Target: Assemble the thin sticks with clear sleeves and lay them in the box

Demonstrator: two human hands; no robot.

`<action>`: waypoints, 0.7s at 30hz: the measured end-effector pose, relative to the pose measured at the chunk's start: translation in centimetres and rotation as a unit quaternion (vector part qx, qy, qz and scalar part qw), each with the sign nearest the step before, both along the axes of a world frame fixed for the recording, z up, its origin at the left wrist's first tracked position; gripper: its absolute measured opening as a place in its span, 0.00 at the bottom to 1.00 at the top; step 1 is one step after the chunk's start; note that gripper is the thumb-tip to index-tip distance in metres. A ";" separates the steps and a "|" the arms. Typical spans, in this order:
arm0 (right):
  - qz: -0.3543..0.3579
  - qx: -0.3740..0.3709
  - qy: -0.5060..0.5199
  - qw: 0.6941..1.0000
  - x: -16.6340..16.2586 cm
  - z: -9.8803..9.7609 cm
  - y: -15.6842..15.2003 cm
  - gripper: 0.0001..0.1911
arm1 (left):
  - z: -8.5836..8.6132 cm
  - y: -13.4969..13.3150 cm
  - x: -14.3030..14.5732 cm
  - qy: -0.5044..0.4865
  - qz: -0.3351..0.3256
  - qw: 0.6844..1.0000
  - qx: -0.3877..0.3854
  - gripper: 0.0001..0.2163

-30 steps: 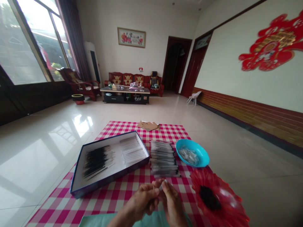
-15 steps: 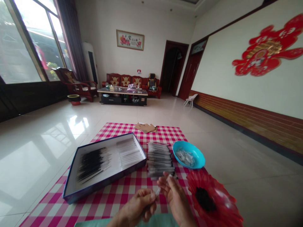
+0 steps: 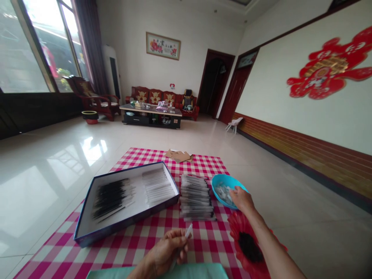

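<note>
My left hand (image 3: pixel 167 251) is closed around a thin clear pen tube (image 3: pixel 188 231) that pokes up and to the right, low over the red-and-white checked cloth (image 3: pixel 139 240). My right hand (image 3: pixel 241 199) reaches into the blue bowl (image 3: pixel 216 184) of small pale parts, fingers curled down among them; whether they grip a piece is hidden. A stack of clear pen tubes (image 3: pixel 196 197) lies between the bowl and a shallow blue-edged box (image 3: pixel 124 199) holding black refills and more clear tubes.
A red flower-shaped dish (image 3: pixel 247 246) with small dark parts sits under my right forearm. Flattened cardboard (image 3: pixel 179 156) lies at the cloth's far edge. Shiny tiled floor surrounds the cloth; a coffee table (image 3: pixel 151 115) and red sofa stand far back.
My hands were together over the cloth on the tube. The right hand has let go and moved right and forward into the blue bowl; the left keeps the tube.
</note>
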State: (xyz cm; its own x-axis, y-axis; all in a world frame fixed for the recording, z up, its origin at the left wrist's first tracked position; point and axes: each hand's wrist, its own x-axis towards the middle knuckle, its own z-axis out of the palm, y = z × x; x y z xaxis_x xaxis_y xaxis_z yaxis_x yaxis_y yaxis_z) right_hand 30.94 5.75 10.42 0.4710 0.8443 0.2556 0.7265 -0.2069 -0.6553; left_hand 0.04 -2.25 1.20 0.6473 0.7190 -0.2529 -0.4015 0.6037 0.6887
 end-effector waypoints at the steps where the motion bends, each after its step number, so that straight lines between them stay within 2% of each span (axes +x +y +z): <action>1: -0.009 0.006 -0.002 1.000 -0.1 0.0 -0.1 0.10 | 0.0 0.0 0.0 -0.004 -0.001 1.000 0.000 0.12; 3: -0.002 0.022 -0.003 1.000 -1.3 -0.3 -1.0 0.15 | 0.0 0.0 -0.1 -0.010 -0.001 1.000 -0.001 0.12; 6: 0.061 0.056 0.016 0.996 -5.0 -1.5 -3.8 0.18 | 0.2 0.1 -0.2 -0.012 -0.004 1.000 -0.002 0.13; 8: 0.102 0.080 0.095 0.987 -8.2 -3.2 -6.0 0.21 | 0.2 0.1 -0.2 -0.012 -0.010 1.000 -0.001 0.15; 10: 0.129 0.060 0.152 0.978 -11.0 -5.3 -7.7 0.23 | 0.2 0.0 -0.1 -0.001 -0.014 1.000 0.011 0.17; 14: 0.138 0.070 0.165 0.974 -13.8 -9.5 -9.3 0.24 | 0.4 -0.4 -0.1 0.065 -0.020 0.996 0.063 0.15; 16: 0.132 0.086 0.161 0.974 -13.8 -11.0 -9.3 0.24 | 1.4 -0.3 -0.6 0.097 -0.040 0.989 0.104 0.15; 18: 0.125 0.092 0.158 0.975 -13.6 -12.1 -9.2 0.24 | 3.4 0.5 -1.7 0.133 -0.056 0.975 0.166 0.14; 20: 0.123 0.086 0.166 0.975 -13.5 -12.7 -9.1 0.23 | 6.0 2.5 -3.3 0.209 -0.034 0.943 0.258 0.13; 21: 0.121 0.085 0.173 0.974 -13.6 -13.0 -9.1 0.23 | 7.3 3.9 -4.2 0.266 -0.019 0.910 0.316 0.13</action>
State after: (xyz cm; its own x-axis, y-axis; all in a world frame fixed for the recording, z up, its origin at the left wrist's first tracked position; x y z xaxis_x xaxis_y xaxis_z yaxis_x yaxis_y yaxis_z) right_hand 17.39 -3.37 -2.55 0.3462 0.9006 0.2630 0.4709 0.0757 -0.8789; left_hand -4.13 1.65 8.48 0.5817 0.8093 -0.0810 0.1031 0.0254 0.9944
